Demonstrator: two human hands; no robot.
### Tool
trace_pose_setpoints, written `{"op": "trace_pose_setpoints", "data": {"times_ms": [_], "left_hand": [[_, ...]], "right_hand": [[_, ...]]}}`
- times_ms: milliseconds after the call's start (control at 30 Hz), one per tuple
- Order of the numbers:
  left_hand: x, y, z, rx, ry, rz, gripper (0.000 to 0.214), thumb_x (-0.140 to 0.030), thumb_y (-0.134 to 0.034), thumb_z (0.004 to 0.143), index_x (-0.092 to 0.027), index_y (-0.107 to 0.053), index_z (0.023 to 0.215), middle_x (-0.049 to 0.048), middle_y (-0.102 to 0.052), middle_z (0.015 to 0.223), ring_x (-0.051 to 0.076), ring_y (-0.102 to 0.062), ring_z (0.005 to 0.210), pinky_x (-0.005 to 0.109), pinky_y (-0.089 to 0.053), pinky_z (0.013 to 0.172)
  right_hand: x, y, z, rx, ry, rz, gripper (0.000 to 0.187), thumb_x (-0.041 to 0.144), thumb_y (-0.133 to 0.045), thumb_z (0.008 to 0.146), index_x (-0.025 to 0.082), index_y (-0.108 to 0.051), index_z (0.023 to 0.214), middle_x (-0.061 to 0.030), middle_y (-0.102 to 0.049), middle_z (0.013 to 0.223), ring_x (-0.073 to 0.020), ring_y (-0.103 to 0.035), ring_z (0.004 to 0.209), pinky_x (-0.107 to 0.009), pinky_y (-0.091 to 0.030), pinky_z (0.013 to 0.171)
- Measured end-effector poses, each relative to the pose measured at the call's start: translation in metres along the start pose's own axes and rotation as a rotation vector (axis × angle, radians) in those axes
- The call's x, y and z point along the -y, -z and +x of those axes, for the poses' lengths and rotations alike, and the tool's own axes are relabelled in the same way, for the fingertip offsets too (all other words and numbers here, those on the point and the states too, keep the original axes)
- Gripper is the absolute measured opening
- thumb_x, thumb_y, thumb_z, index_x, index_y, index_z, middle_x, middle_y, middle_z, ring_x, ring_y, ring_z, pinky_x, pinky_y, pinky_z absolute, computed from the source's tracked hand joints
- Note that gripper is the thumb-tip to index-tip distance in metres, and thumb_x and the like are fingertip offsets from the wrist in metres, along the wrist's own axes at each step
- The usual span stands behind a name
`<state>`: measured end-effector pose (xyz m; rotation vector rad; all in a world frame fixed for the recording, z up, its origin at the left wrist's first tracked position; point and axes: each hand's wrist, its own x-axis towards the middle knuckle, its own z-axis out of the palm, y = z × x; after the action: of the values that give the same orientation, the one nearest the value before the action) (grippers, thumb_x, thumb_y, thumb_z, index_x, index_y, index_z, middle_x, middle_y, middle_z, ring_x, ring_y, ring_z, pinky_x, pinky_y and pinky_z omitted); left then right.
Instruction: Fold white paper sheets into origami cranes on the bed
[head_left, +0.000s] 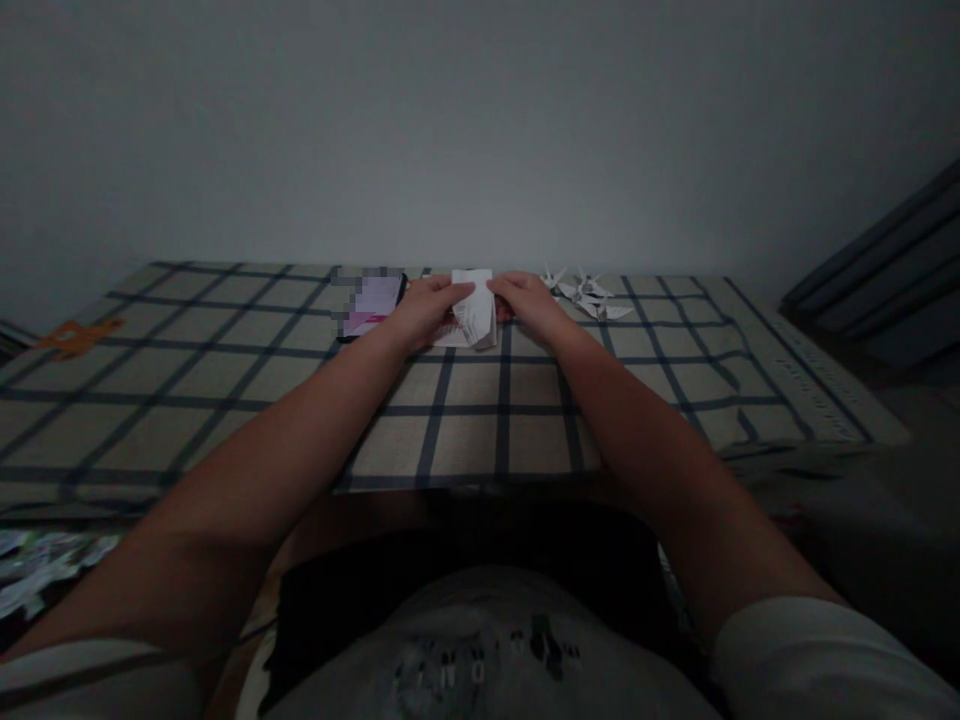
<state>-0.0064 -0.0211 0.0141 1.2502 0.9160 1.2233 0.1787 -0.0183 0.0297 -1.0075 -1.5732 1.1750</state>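
A folded sheet of white paper (475,306) stands partly upright near the far middle of a checked cloth surface (480,410). My left hand (429,308) pinches its left side, fingers closed on the paper. From the other side, my right hand (529,300) grips the paper's right edge with closed fingers. Both forearms stretch forward from the bottom of the view.
A phone (371,303) with a lit screen lies just left of my left hand. Several small folded white paper cranes (589,295) sit to the right of my right hand. An orange object (75,336) lies at the far left edge. A plain wall stands behind.
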Motion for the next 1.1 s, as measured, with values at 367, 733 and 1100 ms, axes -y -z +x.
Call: {"op": "trace_pose_setpoints", "data": {"times_ms": [367,733,1100], "left_hand": [[0.001,0.001,-0.001,-0.007,-0.017,0.036,0.029,-0.036,-0.083,0.071,-0.015,-0.075,0.089,0.0056,-0.076,0.081,0.016,-0.067,0.066,0.028,-0.050,0.065],[-0.005,-0.002,-0.006,-0.026,-0.070,0.110,0.025,-0.035,-0.084,0.070,-0.015,-0.074,0.082,0.0057,-0.076,0.077,0.017,-0.067,0.067,0.029,-0.053,0.066],[0.001,0.002,-0.002,-0.054,-0.093,0.147,0.033,-0.041,-0.087,0.071,-0.014,-0.078,0.089,0.0083,-0.079,0.085,0.019,-0.071,0.073,0.031,-0.056,0.071]], "right_hand": [[0.000,0.003,-0.001,0.028,0.069,-0.104,0.032,0.022,-0.060,0.100,0.020,-0.056,0.068,0.0039,-0.056,0.057,-0.0085,-0.050,0.052,-0.021,-0.041,0.053],[0.008,0.001,-0.007,0.043,0.078,-0.174,0.037,0.023,-0.057,0.103,0.018,-0.058,0.067,0.0027,-0.056,0.057,-0.0088,-0.050,0.052,-0.023,-0.041,0.056],[0.001,0.002,-0.004,0.058,0.150,-0.166,0.036,0.025,-0.057,0.101,0.018,-0.059,0.066,0.0038,-0.055,0.057,-0.0076,-0.049,0.053,-0.021,-0.041,0.056]]}}
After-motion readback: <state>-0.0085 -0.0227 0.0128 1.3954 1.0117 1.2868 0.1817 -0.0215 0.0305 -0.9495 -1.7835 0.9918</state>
